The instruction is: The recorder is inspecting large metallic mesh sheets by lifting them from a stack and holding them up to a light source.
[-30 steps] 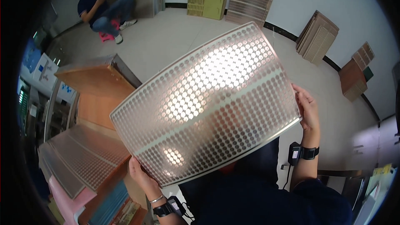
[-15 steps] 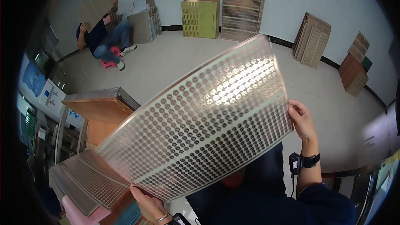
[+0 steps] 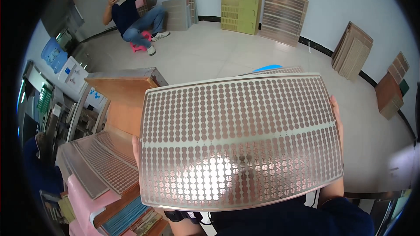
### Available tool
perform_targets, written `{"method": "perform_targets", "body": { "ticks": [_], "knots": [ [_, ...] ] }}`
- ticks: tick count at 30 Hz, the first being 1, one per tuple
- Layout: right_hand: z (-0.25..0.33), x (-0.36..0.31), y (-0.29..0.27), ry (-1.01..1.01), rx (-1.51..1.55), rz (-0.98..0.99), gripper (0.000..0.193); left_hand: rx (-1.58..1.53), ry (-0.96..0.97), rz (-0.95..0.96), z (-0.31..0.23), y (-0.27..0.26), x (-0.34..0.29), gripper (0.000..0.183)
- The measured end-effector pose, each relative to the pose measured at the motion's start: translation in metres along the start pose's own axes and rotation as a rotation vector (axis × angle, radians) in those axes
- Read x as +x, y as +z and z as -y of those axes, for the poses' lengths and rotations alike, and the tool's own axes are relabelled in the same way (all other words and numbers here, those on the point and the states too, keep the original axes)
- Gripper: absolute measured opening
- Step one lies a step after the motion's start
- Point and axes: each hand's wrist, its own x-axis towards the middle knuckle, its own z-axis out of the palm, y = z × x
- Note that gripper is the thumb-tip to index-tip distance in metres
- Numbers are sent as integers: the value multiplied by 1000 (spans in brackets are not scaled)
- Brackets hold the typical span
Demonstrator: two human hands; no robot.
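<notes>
A large circuit board panel point(image 3: 238, 137) with rows of round copper pads fills the middle, tilted toward me and held up by its two short sides. My left hand point(image 3: 136, 147) is closed on the left edge; most of it is hidden behind the panel. On the opposite edge my right hand point(image 3: 336, 111) grips, with only its finger ends and side showing. Light glares off the lower half of the panel. Another dotted panel point(image 3: 284, 71) peeks out beyond the far edge, beside a blue rounded thing point(image 3: 267, 67). More such panels point(image 3: 105, 161) lie on a stack at the left.
Beneath that stack is pink sheeting point(image 3: 81, 196); a wooden box point(image 3: 122, 98) stands behind it. A co-worker point(image 3: 131, 17) on a pink stool point(image 3: 141, 43) holds a panel. Board stacks point(image 3: 240, 13) lean on the far wall, others point(image 3: 352, 52) at right. A water dispenser point(image 3: 72, 73) stands left.
The panel has turned from a slant to nearly level, its right end lowered and its left end raised, both hands still on it. The view has shifted left, and a panel behind now shows.
</notes>
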Motion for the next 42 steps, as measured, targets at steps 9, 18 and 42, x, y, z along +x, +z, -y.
{"method": "perform_targets", "body": {
  "ticks": [9,18,42],
  "knots": [
    [-38,15,-81,403,25,178,29,-199,-88,112,38,23,-4,46],
    [-107,-34,40,459,343,131,37,-182,-206,165,90,40,-58,49],
    [-42,-16,-10,375,-267,422,57,123,-137,282,55,14,-46,55]
  ]
}}
